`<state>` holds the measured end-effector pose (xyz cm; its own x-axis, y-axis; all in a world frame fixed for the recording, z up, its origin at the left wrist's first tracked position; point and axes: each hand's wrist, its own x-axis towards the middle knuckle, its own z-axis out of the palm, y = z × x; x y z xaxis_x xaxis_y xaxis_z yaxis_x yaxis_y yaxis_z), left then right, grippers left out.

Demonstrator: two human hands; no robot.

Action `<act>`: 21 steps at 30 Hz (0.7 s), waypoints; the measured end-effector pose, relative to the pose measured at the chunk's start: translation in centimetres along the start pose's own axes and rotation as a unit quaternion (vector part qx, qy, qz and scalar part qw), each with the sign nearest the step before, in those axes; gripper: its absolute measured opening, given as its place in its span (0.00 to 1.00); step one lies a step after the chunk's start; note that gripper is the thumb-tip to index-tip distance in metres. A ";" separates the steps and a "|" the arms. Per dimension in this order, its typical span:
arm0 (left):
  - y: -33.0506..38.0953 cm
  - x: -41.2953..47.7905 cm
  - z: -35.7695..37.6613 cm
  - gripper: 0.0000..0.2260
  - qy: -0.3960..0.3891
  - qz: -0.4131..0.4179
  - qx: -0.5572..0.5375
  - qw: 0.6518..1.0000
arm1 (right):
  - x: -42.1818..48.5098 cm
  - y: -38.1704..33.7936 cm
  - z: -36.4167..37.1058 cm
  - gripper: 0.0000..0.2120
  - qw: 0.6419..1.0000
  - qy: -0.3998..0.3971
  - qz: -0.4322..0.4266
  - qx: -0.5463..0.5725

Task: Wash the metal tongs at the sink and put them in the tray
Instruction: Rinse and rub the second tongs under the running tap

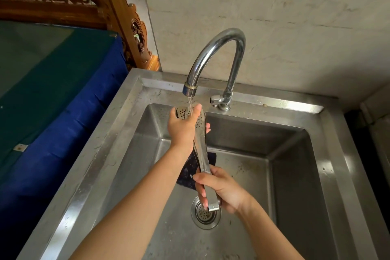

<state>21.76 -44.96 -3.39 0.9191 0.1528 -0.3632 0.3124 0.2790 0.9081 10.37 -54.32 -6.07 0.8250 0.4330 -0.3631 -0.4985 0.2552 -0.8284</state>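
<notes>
Partly hidden tongs [202, 150], left hand [183, 127] covering perforated tips

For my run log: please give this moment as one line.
stage: rinsing | tongs: under faucet stream | left hand: head | right hand: handle

We've got the tongs [202, 150] over the sink [295, 154], tips under the faucet [215, 59] behind, drain [205, 216] below the handle end, a cloth [190, 177] lying in the basin beneath.
</notes>
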 end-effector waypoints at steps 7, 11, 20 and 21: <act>1.4 1.6 -1.3 0.16 0.050 0.080 0.078 0.992 | 1.1 -1.9 -0.4 0.10 0.999 -0.012 0.008 -0.049; 2.3 2.7 -2.4 0.27 -0.001 0.048 0.084 0.995 | 3.8 -4.4 -0.1 0.09 0.965 0.114 0.003 -0.236; 2.9 4.3 -1.0 0.10 -0.060 -0.093 -0.155 0.982 | 6.6 -7.2 2.3 0.17 0.732 0.283 -0.062 -0.617; 3.3 4.7 -1.2 0.11 -0.090 -0.098 -0.171 0.976 | 6.4 -7.5 1.9 0.17 0.788 0.253 -0.060 -0.558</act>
<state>26.79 -42.23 -2.37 0.8863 -0.0959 -0.4530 0.4170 0.5908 0.6907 18.85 -51.86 -1.39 0.9896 -0.0085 -0.1436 -0.0976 -0.7731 -0.6267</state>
